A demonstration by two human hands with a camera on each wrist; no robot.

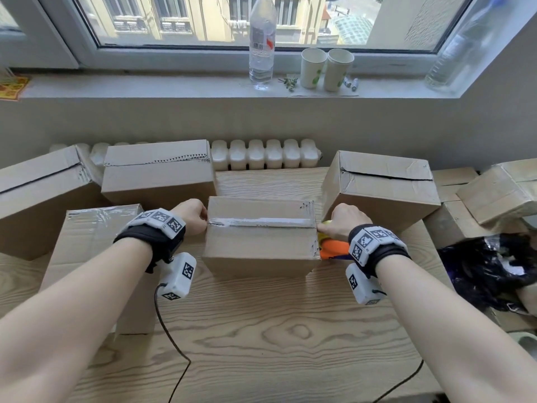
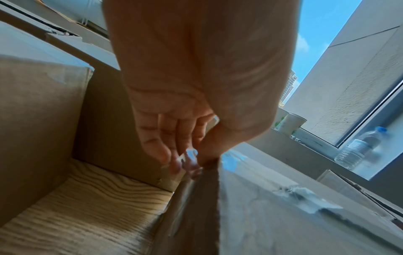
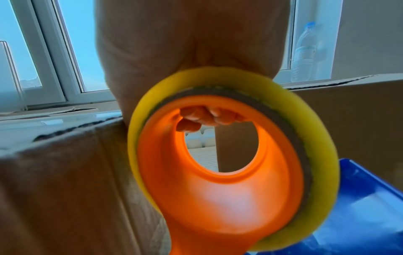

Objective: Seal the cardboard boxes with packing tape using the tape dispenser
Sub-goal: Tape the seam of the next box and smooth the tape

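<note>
A small cardboard box (image 1: 258, 245) stands mid-table with a strip of clear tape (image 1: 261, 221) along its top seam. My left hand (image 1: 203, 221) is at the box's left edge. In the left wrist view its fingers (image 2: 165, 151) point down fairly straight and press the tape end onto the box's side, with the thumb at the top edge. At the right edge, my right hand (image 1: 324, 228) grips the orange tape dispenser (image 1: 334, 250) (image 3: 218, 198), which carries a yellow tape roll (image 3: 322, 155). Fingers (image 3: 207, 117) curl through the dispenser's hole.
More cardboard boxes surround it: one back left (image 1: 158, 173), one at the right (image 1: 383, 184), a taped one front left (image 1: 96, 251). A black bag (image 1: 488, 269) lies at the right. A radiator (image 1: 261, 154), a bottle (image 1: 262, 42) and paper cups (image 1: 313, 68) are behind.
</note>
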